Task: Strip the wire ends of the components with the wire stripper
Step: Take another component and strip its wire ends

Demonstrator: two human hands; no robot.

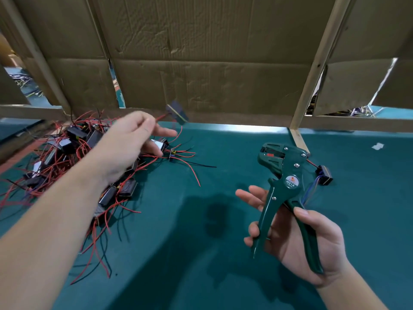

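Currently the wire stripper (282, 168) is held upright in the right grip (297, 238). The thumb is laid over one handle, the lower fingers are curled round the other, and the upper two fingers are stretched out loosely. The handles are spread and nothing is seen between the jaws at the top.

Well apart from it, a red lead (160, 117) is pinched in the left grip (131, 142). A small dark component (177, 113) hangs from that lead just beyond the fingertips, clear of the table (223, 153). It is blurred, so the state of its wire ends cannot be told.

Beneath the left grip and out to its far side, a tangled pile of components (67, 166) with red and black leads is spread. Just beyond the right grip, behind the stripper's head, one single component (324, 174) with blue and red leads is laid alone. Cardboard (212, 63) is set up behind everything.

The task is judged to be at an early stage. No lead has yet been fed into the jaws, at most the lone component may be finished, and the pile appears to be left to strip.
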